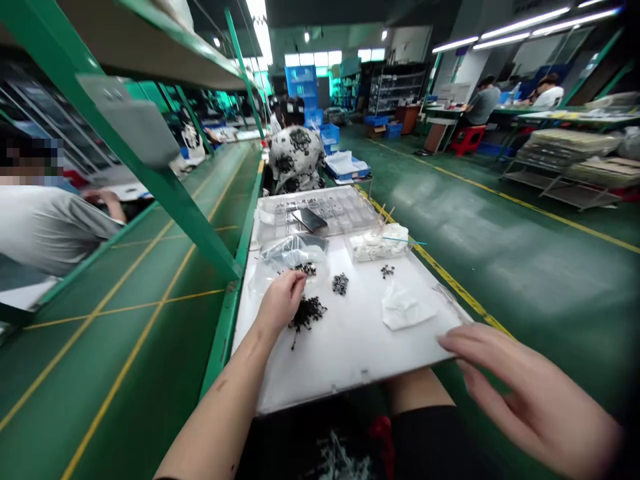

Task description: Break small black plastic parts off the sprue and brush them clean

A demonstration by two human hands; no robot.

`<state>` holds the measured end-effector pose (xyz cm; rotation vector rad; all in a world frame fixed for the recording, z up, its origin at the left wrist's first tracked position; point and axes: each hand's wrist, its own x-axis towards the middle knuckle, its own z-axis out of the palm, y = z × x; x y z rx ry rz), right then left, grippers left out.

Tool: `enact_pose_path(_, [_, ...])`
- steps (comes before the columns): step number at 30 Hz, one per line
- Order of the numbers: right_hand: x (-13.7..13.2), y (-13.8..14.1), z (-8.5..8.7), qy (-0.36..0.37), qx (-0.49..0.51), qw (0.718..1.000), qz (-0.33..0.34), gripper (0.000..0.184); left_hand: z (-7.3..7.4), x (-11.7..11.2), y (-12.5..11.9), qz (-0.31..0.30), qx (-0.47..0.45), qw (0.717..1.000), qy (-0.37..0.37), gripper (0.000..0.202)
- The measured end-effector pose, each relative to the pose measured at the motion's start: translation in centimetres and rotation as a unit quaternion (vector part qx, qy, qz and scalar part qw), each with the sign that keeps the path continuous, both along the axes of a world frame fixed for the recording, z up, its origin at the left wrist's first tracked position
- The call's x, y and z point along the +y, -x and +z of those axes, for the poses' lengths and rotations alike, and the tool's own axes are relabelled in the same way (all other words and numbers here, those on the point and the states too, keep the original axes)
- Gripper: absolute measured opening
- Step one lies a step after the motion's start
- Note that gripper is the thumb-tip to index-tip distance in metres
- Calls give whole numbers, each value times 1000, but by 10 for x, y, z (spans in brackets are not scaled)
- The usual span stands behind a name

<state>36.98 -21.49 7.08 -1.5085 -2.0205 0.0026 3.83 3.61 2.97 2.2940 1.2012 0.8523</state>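
My left hand (281,301) rests on a white work board (350,347), fingers curled down beside a heap of small black parts (307,312). Whether it holds any of them is hidden. Two smaller heaps of black parts (340,283) lie further back on the board. My right hand (520,393) hovers off the board's near right corner, fingers stretched out and loosely together, holding nothing. A crumpled white tissue (403,305) lies between the hands.
A clear plastic bag (293,252) and a clear compartment tray (325,212) with a dark phone on it sit at the board's far end. A green conveyor table (150,300) runs along the left. A person in a patterned top sits ahead; other people work around.
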Motion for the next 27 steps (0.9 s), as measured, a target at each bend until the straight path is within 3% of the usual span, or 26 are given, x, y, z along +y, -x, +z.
enact_pose_path(4, [66, -31, -83, -75, -15, 992, -102, 27, -3, 27, 36, -6, 156, 988, 6, 23])
enact_pose_path(7, [97, -39, -137, -149, -20, 972, -179, 26, -11, 39, 34, -2, 246, 969, 21, 27])
enact_pose_path(9, [106, -38, -159, -166, -22, 966, -198, 28, -17, 43, 27, 3, 285, 958, 26, 30])
enact_pose_path(12, [109, -35, -173, -170, -31, 959, -223, 30, -24, 44, 19, 10, 315, 949, 21, 33])
enact_pose_path(18, [109, -41, -183, -162, -41, 953, -252, 30, -36, 38, 17, 8, 296, 955, 5, 33])
enact_pose_path(27, [109, -39, -183, -138, -44, 954, -262, 30, -51, 43, 22, -37, 245, 968, 30, 33])
